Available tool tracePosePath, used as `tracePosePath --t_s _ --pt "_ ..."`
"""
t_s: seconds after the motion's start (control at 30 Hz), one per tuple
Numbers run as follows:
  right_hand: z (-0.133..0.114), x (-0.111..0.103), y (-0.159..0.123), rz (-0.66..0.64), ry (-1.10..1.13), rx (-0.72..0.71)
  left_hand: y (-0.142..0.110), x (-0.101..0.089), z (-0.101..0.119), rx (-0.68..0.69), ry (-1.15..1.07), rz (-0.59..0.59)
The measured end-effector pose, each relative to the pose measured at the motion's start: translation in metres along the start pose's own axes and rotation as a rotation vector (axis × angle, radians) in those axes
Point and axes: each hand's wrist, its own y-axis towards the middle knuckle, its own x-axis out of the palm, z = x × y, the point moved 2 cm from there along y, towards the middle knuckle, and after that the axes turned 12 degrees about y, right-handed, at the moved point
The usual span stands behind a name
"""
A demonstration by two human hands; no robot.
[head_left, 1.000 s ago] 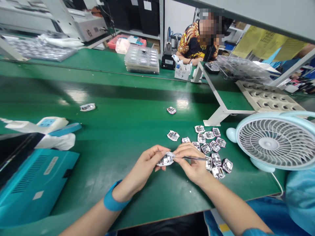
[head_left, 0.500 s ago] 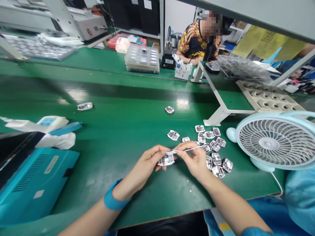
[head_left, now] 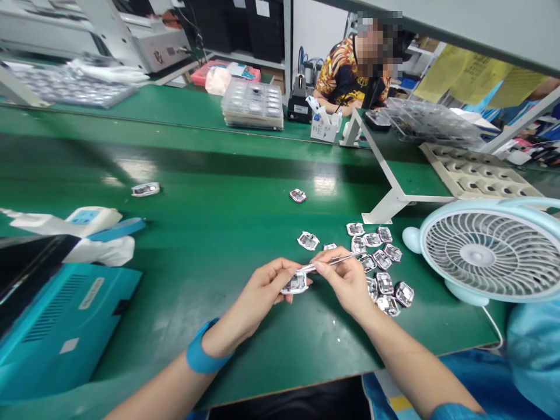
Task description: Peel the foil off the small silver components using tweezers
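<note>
My left hand (head_left: 258, 294) pinches a small silver part (head_left: 296, 283) just above the green belt (head_left: 210, 221). My right hand (head_left: 345, 280) is closed on metal tweezers (head_left: 332, 261), and their tip rests on the top of that part. A pile of several like parts (head_left: 380, 265) lies just right of my hands. One more part (head_left: 308, 240) sits a little beyond my fingers. A blue band circles my left wrist.
A pale blue desk fan (head_left: 485, 251) stands at the right. A teal machine (head_left: 56, 315) fills the left front corner, with a white device (head_left: 83, 220) behind it. Two stray parts (head_left: 145, 189) (head_left: 298, 195) lie farther out. A person (head_left: 354, 70) sits across, beside stacked trays (head_left: 252, 105).
The tweezers' rear end has swung up from level to slanting, while their tip stays on the part. The two stray parts on the belt have drifted left.
</note>
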Motion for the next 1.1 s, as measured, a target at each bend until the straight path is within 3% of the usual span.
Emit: tracePosePath --t_s 0.37,0.63,0.87,1.1 --pt "-0.0003 0.0029 -0.0043 -0.078 -0.057 -0.145 -0.0015 0.0005 0.0022 0.042 -0.013 0.011" --pt "0.0017 0.0016 -0.0036 0.02 -0.041 -0.107 -0.0035 -0.0008 0.0064 0.071 0.034 -0.038" --pt "-0.0025 0.003 -0.0057 -0.053 -0.154 -0.18 -0.0007 0.0002 0.0038 0.075 0.022 -0.015" --pt "0.0015 0.0021 -0.0053 -0.06 -0.074 -0.196 0.0021 -0.0002 0.0023 0.048 -0.084 -0.018"
